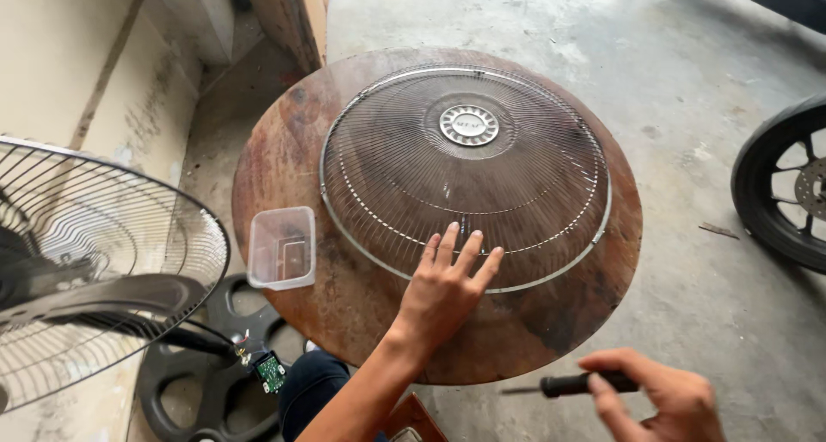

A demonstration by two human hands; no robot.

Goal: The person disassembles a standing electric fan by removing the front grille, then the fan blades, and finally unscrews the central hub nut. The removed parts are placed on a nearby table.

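A round wire fan grille (469, 171) with a silver centre cap lies dome-up on a round brown wooden table (284, 162). My left hand (443, 287) rests flat with fingers spread on the grille's near rim. My right hand (667, 395) is off the table's near right edge, shut on a black-handled screwdriver (572, 384) whose shaft points left.
A clear plastic tub (281, 247) sits on the table's left side. A fan with its rear grille (95, 270) stands at left over a black base (206, 382) and a small green circuit board (271, 371). A motorcycle wheel (783, 184) is at right on the concrete floor.
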